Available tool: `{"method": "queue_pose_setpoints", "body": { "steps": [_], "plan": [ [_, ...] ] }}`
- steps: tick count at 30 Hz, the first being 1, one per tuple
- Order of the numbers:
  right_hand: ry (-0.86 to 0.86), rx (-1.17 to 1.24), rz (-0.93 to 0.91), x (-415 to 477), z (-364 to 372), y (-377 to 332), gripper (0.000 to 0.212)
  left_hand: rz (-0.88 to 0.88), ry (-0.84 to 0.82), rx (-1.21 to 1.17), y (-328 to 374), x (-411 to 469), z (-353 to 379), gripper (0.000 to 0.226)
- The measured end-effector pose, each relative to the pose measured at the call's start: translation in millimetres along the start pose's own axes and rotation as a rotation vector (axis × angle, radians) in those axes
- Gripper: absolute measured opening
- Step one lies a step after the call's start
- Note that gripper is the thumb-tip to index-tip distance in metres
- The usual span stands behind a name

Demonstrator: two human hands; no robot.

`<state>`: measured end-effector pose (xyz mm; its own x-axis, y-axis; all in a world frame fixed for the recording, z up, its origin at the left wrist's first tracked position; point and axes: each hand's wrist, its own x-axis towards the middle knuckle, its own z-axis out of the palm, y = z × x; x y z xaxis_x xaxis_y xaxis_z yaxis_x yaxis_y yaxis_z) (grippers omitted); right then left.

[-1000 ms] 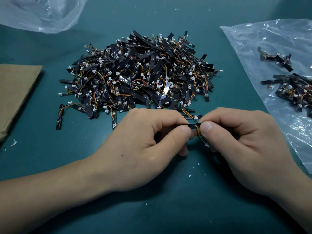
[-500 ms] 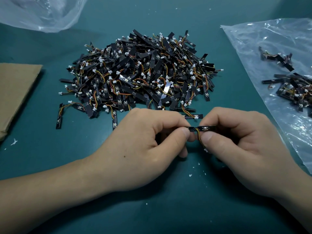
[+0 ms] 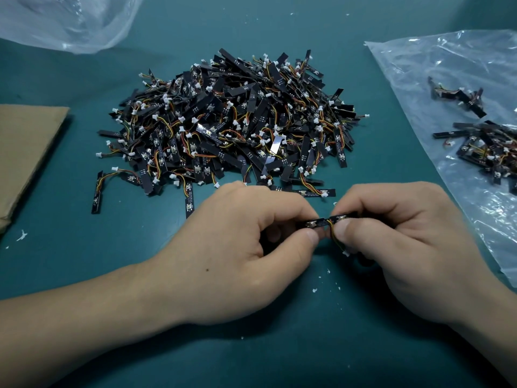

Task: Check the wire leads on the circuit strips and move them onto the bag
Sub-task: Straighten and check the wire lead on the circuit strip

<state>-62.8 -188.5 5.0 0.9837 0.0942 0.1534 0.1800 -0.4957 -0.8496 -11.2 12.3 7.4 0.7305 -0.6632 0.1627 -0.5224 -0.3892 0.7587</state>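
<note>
Thumbs have parted: a sec ago L hand [image 3: 237, 247] & R hand [image 3: 405, 247] pinched the strip [image 3: 314, 223] w/ thumb tips nearly touching; now there's a gap btwn them and more of the strip shows, two black sections w/ small parts on top. Both hands have dropped a little toward the near edge of the desk [image 3: 279, 345], away from the pile [image 3: 232, 130]. The wire [image 3: 332, 233], which hung btwn the thumbs, now loops down against the R thumb.
</note>
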Motion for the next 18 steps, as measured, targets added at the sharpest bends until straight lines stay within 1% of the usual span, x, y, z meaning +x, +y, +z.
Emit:
{"method": "queue_pose_setpoints", "body": {
  "steps": [3,9,12,16,18],
  "plan": [
    [-0.015,-0.006,0.000,-0.5,-0.1,0.8,0.014,-0.016,-0.004,-0.023,-1.3,0.6,0.8,0.018],
    [-0.022,-0.068,-0.046,0.0,0.8,1.2,0.020,-0.023,-0.010,-0.034,-2.7,0.7,1.1,0.017],
    [-0.016,-0.126,-0.107,0.1,1.0,1.1,0.023,-0.029,-0.005,-0.049,-1.8,-0.6,0.4,0.016],
    [-0.022,-0.253,-0.222,-1.5,3.2,-0.9,0.016,-0.034,-0.027,-0.062,-1.4,-0.7,0.2,0.025],
    [-0.026,-0.271,-0.250,-2.8,4.1,-1.2,0.018,-0.045,-0.032,-0.050,-1.7,-0.1,0.5,0.026]
  ]
}}
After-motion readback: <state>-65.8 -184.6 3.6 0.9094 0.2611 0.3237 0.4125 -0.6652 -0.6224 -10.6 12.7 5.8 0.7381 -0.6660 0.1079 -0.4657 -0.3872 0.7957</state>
